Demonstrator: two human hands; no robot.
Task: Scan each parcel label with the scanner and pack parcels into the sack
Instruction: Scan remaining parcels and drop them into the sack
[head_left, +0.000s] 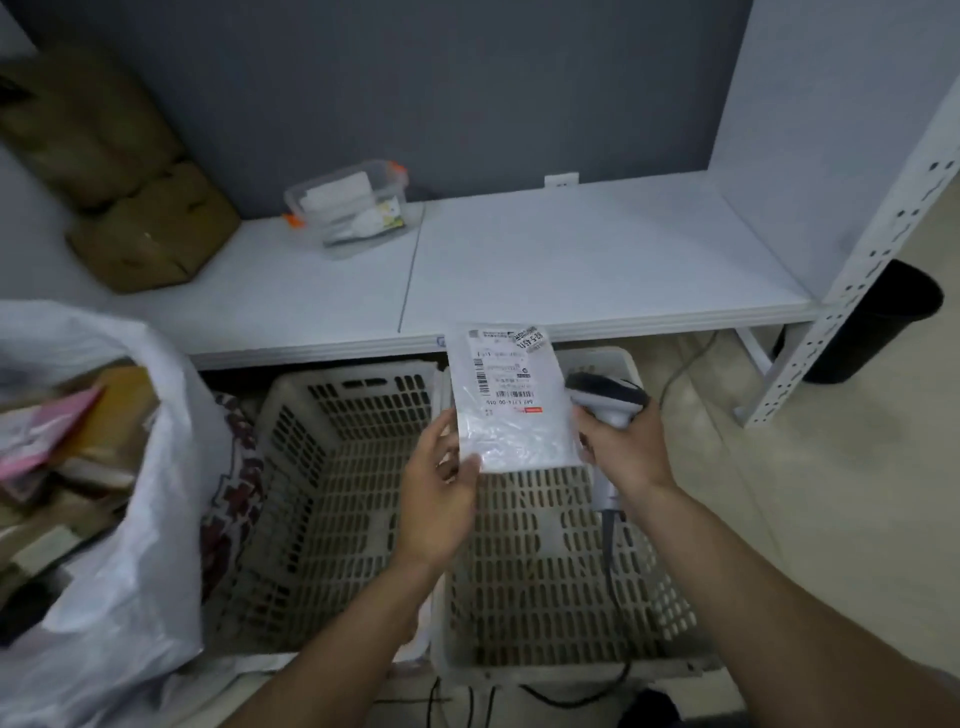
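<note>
Low white shelf board (571, 260), as I view it: clear plastic lidded box with orange clips (350, 208); brown cardboard packages (150, 234) at left. Beige floor (779, 493): perforated beige plastic crate (332, 415) beside its twin (545, 597); white plastic sack (130, 571) at left.

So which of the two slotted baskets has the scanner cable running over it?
The right basket, below the right hand gripping the scanner; the left basket, beside the sack, has none.

Sack (130, 519) mouth open, L; shelf (571, 260) edge close behind parcel (511, 415).
</note>
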